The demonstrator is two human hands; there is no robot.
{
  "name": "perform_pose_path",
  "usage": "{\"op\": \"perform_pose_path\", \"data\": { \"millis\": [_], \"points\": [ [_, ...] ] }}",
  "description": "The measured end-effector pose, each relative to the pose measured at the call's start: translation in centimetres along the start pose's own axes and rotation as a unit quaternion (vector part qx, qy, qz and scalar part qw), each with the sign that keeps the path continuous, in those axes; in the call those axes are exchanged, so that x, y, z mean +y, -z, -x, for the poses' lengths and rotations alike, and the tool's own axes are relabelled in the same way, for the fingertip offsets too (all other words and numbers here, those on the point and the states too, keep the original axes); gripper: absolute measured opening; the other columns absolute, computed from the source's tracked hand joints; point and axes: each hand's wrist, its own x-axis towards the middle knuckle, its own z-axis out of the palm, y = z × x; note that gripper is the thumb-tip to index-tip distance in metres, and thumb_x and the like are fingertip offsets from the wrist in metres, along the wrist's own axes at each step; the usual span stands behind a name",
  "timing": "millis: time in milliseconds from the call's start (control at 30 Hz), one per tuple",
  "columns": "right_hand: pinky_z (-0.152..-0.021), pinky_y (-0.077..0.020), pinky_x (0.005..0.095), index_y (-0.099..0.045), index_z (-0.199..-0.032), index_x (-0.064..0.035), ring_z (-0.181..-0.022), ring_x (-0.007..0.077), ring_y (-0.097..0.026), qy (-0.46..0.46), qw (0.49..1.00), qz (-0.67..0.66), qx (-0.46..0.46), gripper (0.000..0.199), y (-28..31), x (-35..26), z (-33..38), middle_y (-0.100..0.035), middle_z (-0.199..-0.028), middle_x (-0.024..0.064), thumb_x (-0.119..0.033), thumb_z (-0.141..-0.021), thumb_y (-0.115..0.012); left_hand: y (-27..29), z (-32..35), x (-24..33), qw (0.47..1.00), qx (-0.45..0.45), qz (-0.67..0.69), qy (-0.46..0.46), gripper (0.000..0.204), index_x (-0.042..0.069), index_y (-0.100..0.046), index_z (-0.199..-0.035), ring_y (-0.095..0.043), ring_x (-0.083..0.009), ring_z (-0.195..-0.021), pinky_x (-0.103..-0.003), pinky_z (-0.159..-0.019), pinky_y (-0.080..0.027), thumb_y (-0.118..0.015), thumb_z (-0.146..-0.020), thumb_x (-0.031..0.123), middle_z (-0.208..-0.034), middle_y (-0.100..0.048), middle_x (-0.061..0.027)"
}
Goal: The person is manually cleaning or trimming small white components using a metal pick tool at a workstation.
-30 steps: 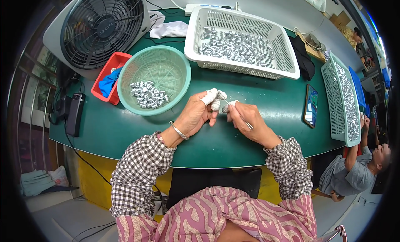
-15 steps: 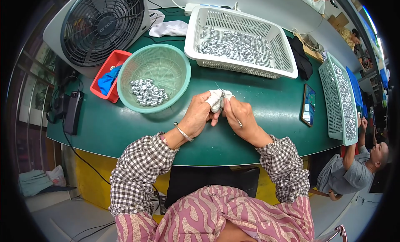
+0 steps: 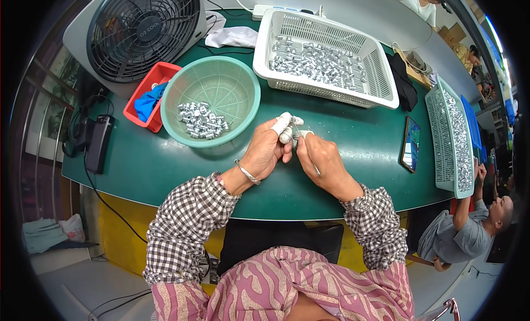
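Note:
Over the near middle of the green table, my two hands meet at the fingertips. White wrapping covers fingertips of both. My left hand has its thumb and fingers closed in a pinch; what sits between them is too small to make out. In my right hand is a thin metal pick-like tool, held like a pen with its tip at the left fingertips. Left of my hands stands a light-green mesh colander holding a pile of small silver metal parts.
A white plastic basket behind my hands holds many similar parts. At left are a red bin with blue cloth, a fan and a black power box. A phone and green basket lie right, near another person.
My view has shifted slightly, so the table's things sit a little further right. My left fingers have spread a bit at the tips and the tool has tilted; both hands stay together.

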Motion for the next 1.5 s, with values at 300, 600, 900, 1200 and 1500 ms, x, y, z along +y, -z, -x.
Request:
{"op": "perform_pose_path", "data": {
  "millis": [300,600,900,1200,1500],
  "points": [
    [-0.04,-0.0373,0.0352,-0.044,-0.069,0.0011,-0.042,0.0284,-0.049,0.047,0.993,0.104,0.027,0.017,0.0,0.4,0.2,-0.048,-0.055,0.0141,-0.003,-0.085,-0.05,-0.6,0.2,-0.6,0.989,0.014,-0.148,-0.005,0.031,-0.002,-0.053,-0.104,-0.039,-0.0055,-0.049,-0.019,-0.041,-0.034,-0.043,-0.094,0.025,-0.067,-0.043,0.0022],
    [-0.048,-0.0411,0.0336,-0.045,-0.072,0.004,-0.052,0.0323,-0.053,-0.131,0.971,-0.201,0.016,0.018,0.9,-0.5,-0.6,-0.053,-0.06,0.0172,-0.003,-0.088,-0.046,-0.8,0.4,0.3,0.998,-0.045,0.035,0.03,0.031,0.002,-0.052,-0.109,-0.038,-0.0044,-0.049,-0.018,-0.042,-0.032,-0.042,-0.094,0.027,-0.067,-0.043,0.0035],
    [-0.044,-0.041,0.0344,-0.044,-0.07,0.0026,-0.049,0.0304,-0.053,-0.053,0.995,-0.077,0.021,0.019,0.5,0.3,-0.2,-0.052,-0.057,0.0152,-0.005,-0.087,-0.048,-0.4,-0.1,-0.3,0.998,-0.04,0.013,0.046,0.03,0.002,-0.053,-0.108,-0.037,-0.0037,-0.049,-0.018,-0.042,-0.031,-0.044,-0.094,0.026,-0.067,-0.044,0.0036],
    [-0.041,-0.0392,0.0368,-0.042,-0.069,-0.0004,-0.048,0.0306,-0.052,0.056,0.985,0.16,0.014,0.017,-0.2,0.6,0.0,-0.048,-0.058,0.0137,-0.002,-0.081,-0.055,-0.7,0.1,-0.1,1.0,-0.021,0.008,0.022,0.026,0.001,-0.054,-0.101,-0.04,-0.0042,-0.05,-0.018,-0.041,-0.032,-0.046,-0.093,0.024,-0.069,-0.047,0.0016],
    [-0.041,-0.0411,0.0363,-0.042,-0.07,-0.0014,-0.048,0.0289,-0.053,0.075,0.987,0.136,0.03,0.016,-0.1,0.8,0.1,-0.049,-0.06,0.0127,-0.004,-0.081,-0.055,-0.8,0.5,0.2,0.998,-0.032,0.044,0.035,0.029,0.001,-0.055,-0.103,-0.04,-0.0047,-0.052,-0.02,-0.041,-0.032,-0.048,-0.092,0.027,-0.07,-0.045,0.0029]
  ]
}}
